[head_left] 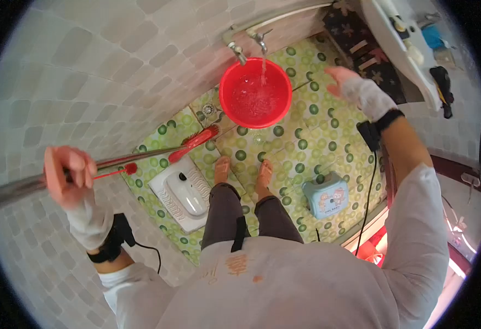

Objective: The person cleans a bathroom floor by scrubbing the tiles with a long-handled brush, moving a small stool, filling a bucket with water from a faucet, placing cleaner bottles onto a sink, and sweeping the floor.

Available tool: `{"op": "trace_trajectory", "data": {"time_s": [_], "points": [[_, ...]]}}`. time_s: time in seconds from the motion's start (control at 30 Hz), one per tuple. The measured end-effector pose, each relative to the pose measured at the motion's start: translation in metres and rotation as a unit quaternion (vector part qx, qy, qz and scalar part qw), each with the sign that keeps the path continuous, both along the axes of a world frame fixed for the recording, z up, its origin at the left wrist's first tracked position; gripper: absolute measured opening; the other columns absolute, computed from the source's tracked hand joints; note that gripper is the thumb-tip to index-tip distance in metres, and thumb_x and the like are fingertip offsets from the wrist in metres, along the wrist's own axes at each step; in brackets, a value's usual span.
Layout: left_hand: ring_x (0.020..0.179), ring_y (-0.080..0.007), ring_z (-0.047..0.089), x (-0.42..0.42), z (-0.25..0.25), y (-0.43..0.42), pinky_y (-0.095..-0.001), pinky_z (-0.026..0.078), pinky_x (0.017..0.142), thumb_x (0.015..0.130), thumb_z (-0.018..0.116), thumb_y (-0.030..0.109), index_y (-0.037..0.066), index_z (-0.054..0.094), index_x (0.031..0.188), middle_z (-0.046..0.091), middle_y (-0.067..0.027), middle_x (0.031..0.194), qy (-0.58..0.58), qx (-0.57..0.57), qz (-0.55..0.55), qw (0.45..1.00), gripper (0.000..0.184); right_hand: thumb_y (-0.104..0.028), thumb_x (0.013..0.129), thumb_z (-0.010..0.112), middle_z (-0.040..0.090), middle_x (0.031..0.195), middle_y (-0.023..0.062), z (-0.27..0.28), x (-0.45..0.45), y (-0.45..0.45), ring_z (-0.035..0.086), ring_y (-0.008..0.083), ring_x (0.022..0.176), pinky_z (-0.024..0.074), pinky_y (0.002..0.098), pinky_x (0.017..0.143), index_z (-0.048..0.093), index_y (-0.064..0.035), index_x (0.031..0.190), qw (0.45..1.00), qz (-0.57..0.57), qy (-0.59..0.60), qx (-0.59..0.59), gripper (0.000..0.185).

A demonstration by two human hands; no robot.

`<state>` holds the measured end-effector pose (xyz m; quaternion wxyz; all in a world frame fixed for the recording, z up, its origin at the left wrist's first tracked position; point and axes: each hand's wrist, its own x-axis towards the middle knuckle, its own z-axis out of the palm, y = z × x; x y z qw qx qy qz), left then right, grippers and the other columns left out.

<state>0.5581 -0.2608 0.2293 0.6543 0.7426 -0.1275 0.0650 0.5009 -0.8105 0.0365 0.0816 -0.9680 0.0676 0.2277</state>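
So you've got a tiled room here: grey stone-look wall (158, 41) and a floor (320, 148) covered in green circles. 2 taps (249, 45) stick out of the wall, and water's running from 1 of them into the red basin (235, 112), which sits by the floor's tap-side edge, just beside the round drain (209, 109).

Your left hand (70, 174) is closed around a metal pole (141, 157), out past the floor's left edge. Follow the pole down and you hit a red brush head (196, 142), between the drain and the white squat toilet (183, 194). There's also a smaller red brush (131, 168) by the floor's left edge.

Your right hand (343, 81) is open with nothing in it, hanging to the right of the basin and apart from it. Near that arm, the white sink (416, 66) has a few bits on it. The blue stool (328, 196) stands near the doorway edge of the floor, right of your bare feet (264, 172).
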Motion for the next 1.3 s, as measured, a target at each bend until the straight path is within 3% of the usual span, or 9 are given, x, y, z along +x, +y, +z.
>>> {"op": "trace_trajectory", "data": {"time_s": [0.27, 0.4, 0.5, 0.57, 0.7, 0.8, 0.97, 1.2, 1.3], "points": [[0.029, -0.0073, 0.025, 0.046, -0.040, 0.071, -0.0186, 0.031, 0.037, 0.096, 0.034, 0.024, 0.011, 0.033, 0.056, 0.031, 0.0025, 0.039, 0.019, -0.095, -0.117, 0.988, 0.042, -0.019, 0.075, 0.063, 0.052, 0.122, 0.0165, -0.098, 0.167, 0.084, 0.051, 0.0326, 0.112, 0.0439, 0.0419, 0.092, 0.040, -0.0043, 0.129, 0.911, 0.061, -0.351, -0.210, 0.061], [0.029, -0.0064, 0.025, 0.062, -0.051, 0.103, -0.0166, 0.031, 0.037, 0.096, 0.037, 0.024, 0.013, 0.032, 0.054, 0.033, 0.0020, 0.037, 0.053, -0.126, -0.109, 0.985, 0.043, -0.028, 0.085, 0.040, 0.036, 0.142, 0.0142, -0.111, 0.206, 0.110, 0.027, 0.0294, 0.134, 0.0211, 0.0447, 0.108, 0.042, -0.0051, 0.131, 0.980, -0.006, -0.028, -0.198, 0.051], [0.031, -0.0071, 0.025, 0.072, -0.057, 0.115, -0.0170, 0.029, 0.038, 0.094, 0.041, 0.023, 0.014, 0.031, 0.054, 0.032, 0.0015, 0.039, 0.075, -0.173, -0.087, 0.978, 0.042, -0.010, 0.066, 0.061, 0.062, 0.066, 0.0157, -0.121, 0.206, 0.108, 0.063, 0.0311, 0.067, 0.0504, 0.0375, 0.057, 0.066, -0.0051, 0.063, 0.963, -0.014, -0.165, -0.213, 0.007], [0.033, -0.0077, 0.026, 0.080, -0.062, 0.131, -0.0194, 0.031, 0.041, 0.096, 0.034, 0.023, 0.012, 0.031, 0.054, 0.033, -0.0009, 0.042, 0.070, -0.179, -0.101, 0.976, 0.044, -0.020, 0.075, 0.065, 0.060, 0.109, 0.0185, -0.141, 0.203, 0.113, 0.057, 0.0381, 0.101, 0.0459, 0.0417, 0.087, 0.041, -0.0007, 0.130, 0.976, -0.160, -0.064, -0.130, 0.063], [0.032, -0.0075, 0.026, 0.098, -0.070, 0.129, -0.0187, 0.030, 0.039, 0.096, 0.036, 0.022, 0.012, 0.030, 0.054, 0.033, -0.0005, 0.041, 0.061, -0.192, -0.082, 0.976, 0.043, -0.023, 0.079, 0.065, 0.059, 0.113, 0.0150, -0.175, 0.164, 0.103, 0.058, 0.0269, 0.103, 0.0485, 0.0376, 0.082, 0.037, -0.0043, 0.134, 0.868, -0.305, -0.215, 0.328, 0.065], [0.030, -0.0074, 0.025, 0.110, -0.075, 0.125, -0.0184, 0.028, 0.037, 0.095, 0.039, 0.023, 0.013, 0.030, 0.054, 0.033, 0.0011, 0.038, 0.033, -0.170, -0.043, 0.984, 0.043, -0.027, 0.080, 0.066, 0.048, 0.128, 0.0203, -0.209, 0.114, 0.151, 0.049, 0.0293, 0.115, 0.0420, 0.0360, 0.094, 0.033, -0.0002, 0.136, 0.853, -0.311, -0.343, 0.241, 0.070], [0.052, -0.0119, 0.039, 0.122, -0.114, 0.144, -0.0249, 0.035, 0.049, 0.091, 0.046, 0.018, 0.006, 0.044, 0.069, 0.042, -0.0033, 0.058, 0.085, -0.234, -0.250, 0.936, 0.025, -0.042, 0.076, 0.064, 0.043, 0.136, 0.0143, -0.278, 0.033, 0.238, 0.042, 0.0282, 0.125, 0.0307, 0.0376, 0.105, 0.033, -0.0062, 0.138, 0.980, -0.152, 0.129, -0.003, 0.078], [0.081, -0.0156, 0.051, -0.137, -0.738, -0.013, -0.0253, 0.041, 0.078, 0.089, 0.050, 0.012, 0.002, 0.056, 0.093, 0.054, -0.0053, 0.092, 0.273, 0.167, -0.188, 0.928, 0.012, -0.021, 0.077, 0.051, 0.065, 0.102, 0.0152, -0.410, 0.007, 0.277, 0.061, 0.0263, 0.101, 0.0490, 0.0427, 0.084, 0.062, -0.0113, 0.105, 0.991, -0.066, 0.114, -0.034, 0.032], [0.084, -0.0159, 0.053, -0.177, -0.792, -0.042, -0.0237, 0.043, 0.079, 0.085, 0.054, 0.005, 0.001, 0.058, 0.091, 0.056, -0.0051, 0.094, 0.364, 0.068, -0.073, 0.926, 0.009, -0.015, 0.080, 0.047, 0.067, 0.098, 0.0144, -0.417, 0.022, 0.274, 0.065, 0.0266, 0.093, 0.0526, 0.0420, 0.074, 0.066, -0.0061, 0.092, 0.960, -0.242, 0.114, 0.079, 0.024]]}}
